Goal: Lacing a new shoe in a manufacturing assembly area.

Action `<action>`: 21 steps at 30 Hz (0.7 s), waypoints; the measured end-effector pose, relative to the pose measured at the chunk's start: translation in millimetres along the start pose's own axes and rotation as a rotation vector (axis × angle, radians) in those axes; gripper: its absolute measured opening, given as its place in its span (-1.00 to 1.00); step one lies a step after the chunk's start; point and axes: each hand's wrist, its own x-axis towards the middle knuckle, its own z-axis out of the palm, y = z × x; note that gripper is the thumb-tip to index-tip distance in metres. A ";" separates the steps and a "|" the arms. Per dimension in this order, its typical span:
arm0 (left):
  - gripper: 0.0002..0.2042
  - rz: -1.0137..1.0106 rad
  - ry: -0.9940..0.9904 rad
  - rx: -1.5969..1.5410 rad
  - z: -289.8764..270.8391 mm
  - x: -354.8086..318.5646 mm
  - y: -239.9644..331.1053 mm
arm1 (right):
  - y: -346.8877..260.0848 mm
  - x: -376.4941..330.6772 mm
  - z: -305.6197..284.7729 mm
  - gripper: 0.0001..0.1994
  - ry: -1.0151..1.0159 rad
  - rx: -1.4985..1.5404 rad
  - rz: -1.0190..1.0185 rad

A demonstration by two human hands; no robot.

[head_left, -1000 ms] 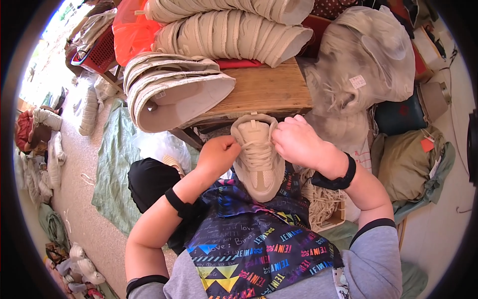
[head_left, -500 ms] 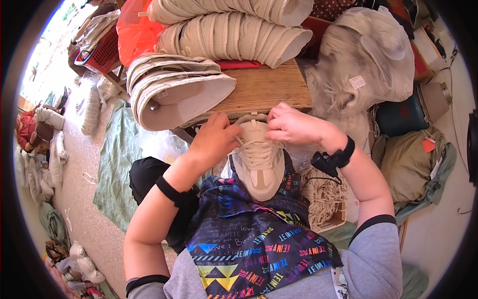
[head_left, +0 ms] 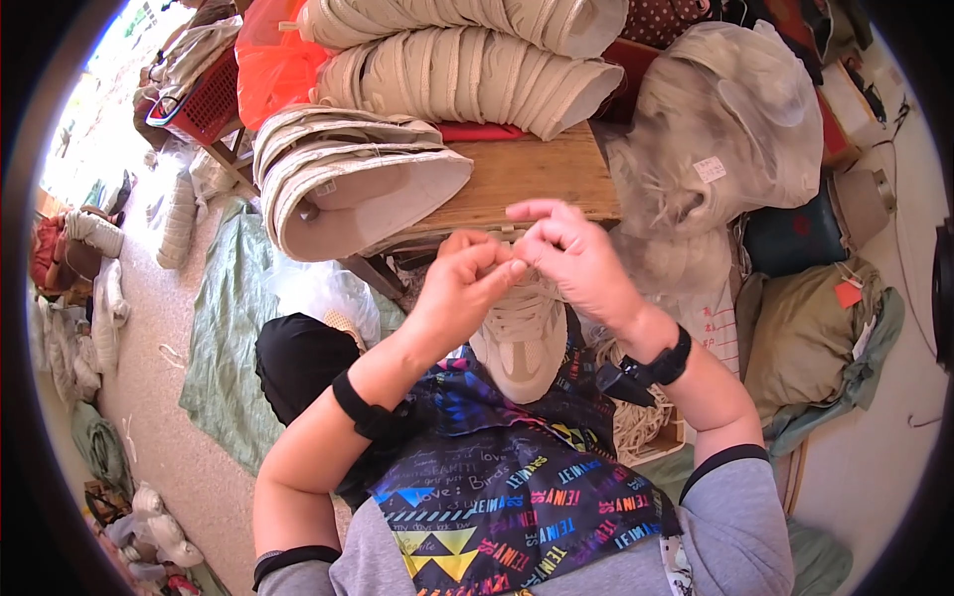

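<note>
A beige sneaker upper with laces strung across it stands between my forearms, toe pointing toward me, above my dark printed apron. Over its collar end, my left hand and my right hand come together, fingertips touching or nearly so. Both are closed in a pinch, though the right one has a finger stretched out to the left. Whatever thin thing they pinch is too small to make out. Crossed laces show just below the hands, which hide the tongue and collar.
Ahead is a wooden bench bearing nested beige shoe uppers. A clear plastic bag bulges at the right. Loose laces fill a box beside my right forearm. Green sheeting covers floor at the left.
My hands have left the two sides of the shoe's collar and drawn together above it, fingertips meeting. My right hand has lifted one finger outward.
</note>
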 end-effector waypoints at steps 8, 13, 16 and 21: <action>-0.83 -0.089 -0.348 -0.347 -20.8 3.2 81.0 | -54.8 3.0 -13.6 -0.86 0.138 0.152 -0.237; -0.84 0.260 -0.225 -0.246 -23.7 -7.4 117.5 | -93.9 10.3 -18.7 -0.85 0.214 0.161 -0.399; -0.94 0.442 0.047 -0.034 -27.3 -9.4 122.8 | -86.7 15.8 -10.9 -0.84 0.296 0.148 -0.598; -0.99 0.651 0.279 0.275 -32.6 -2.7 95.9 | -77.7 -0.1 21.4 -0.85 0.043 0.229 -0.213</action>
